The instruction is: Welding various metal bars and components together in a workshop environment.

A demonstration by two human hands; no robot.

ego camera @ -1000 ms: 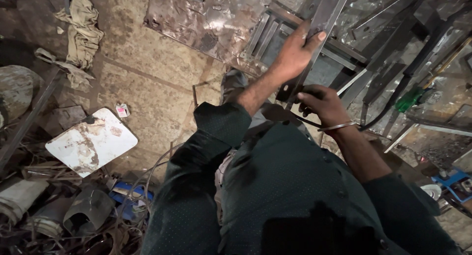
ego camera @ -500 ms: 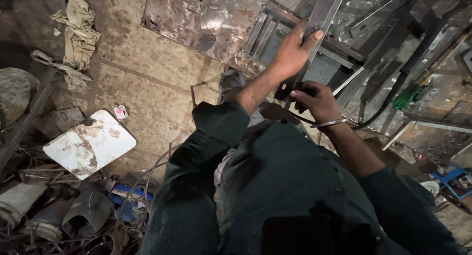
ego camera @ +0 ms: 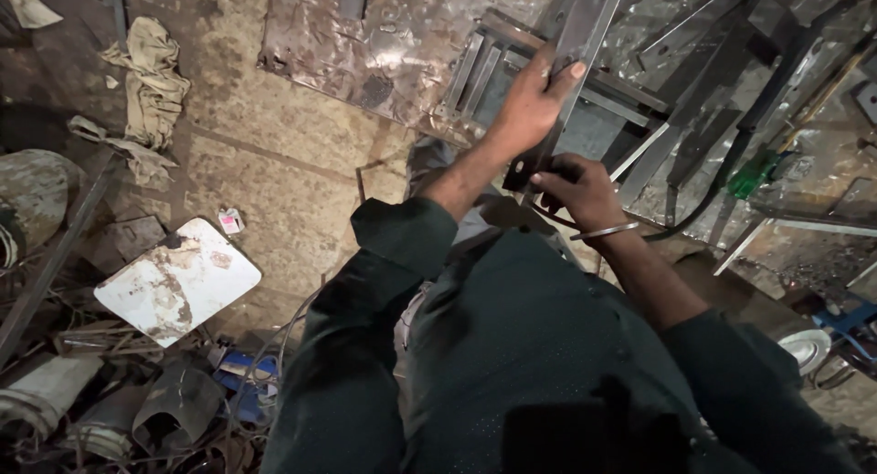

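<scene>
- We stand over a stone floor (ego camera: 274, 163) with a dented metal sheet (ego camera: 384, 45) lying on it and a rack of steel strips and bars (ego camera: 694, 100) beyond; nothing there looks joined or finished from here.
- A long flat steel bar (ego camera: 585, 45) runs up and away from us, tilted to the right, its near end at our hands, above the rack.
- Our left hand (ego camera: 530, 104) is wrapped around the bar partway up, fingers curled over its edge, thumb out along it.
- Our right hand (ego camera: 575, 189), a metal bangle (ego camera: 610, 229) on the wrist, is closed at the bar's lower end; we cannot tell whether it grips the bar itself or a small dark piece (ego camera: 519, 173) there.
- We judge the work as early: the bar is held and being positioned, not yet set down or fixed.
- Off to the left lie a white chipped plate (ego camera: 178, 282) and a crumpled rag (ego camera: 151, 72), both untouched.
- A green-handled tool (ego camera: 754, 173) rests at the right, well apart from our hands.
</scene>
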